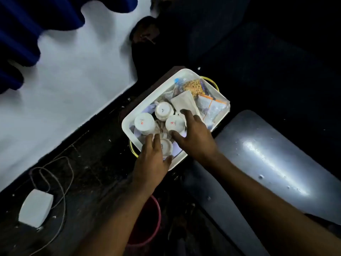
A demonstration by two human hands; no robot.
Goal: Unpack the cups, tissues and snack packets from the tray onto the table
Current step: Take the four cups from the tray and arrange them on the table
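Note:
A white rectangular tray (158,87) sits in the middle of the view. Several white cups stand upside down in its near half: one (144,123) at the left, one (163,110) behind it. My left hand (151,163) closes around the nearest cup (167,146). My right hand (193,135) has thumb and fingers around the right cup (175,123). A folded white tissue (184,103) lies just beyond my right fingers. Snack packets fill the far half: one with yellow snacks (193,86), a clear one (212,108).
A grey table surface (273,163) lies right of the tray. A white wall (73,71) and blue curtain (27,24) are at the left. On the dark floor lie a white adapter (36,207) with a cable (60,182), and a pink bucket (147,224).

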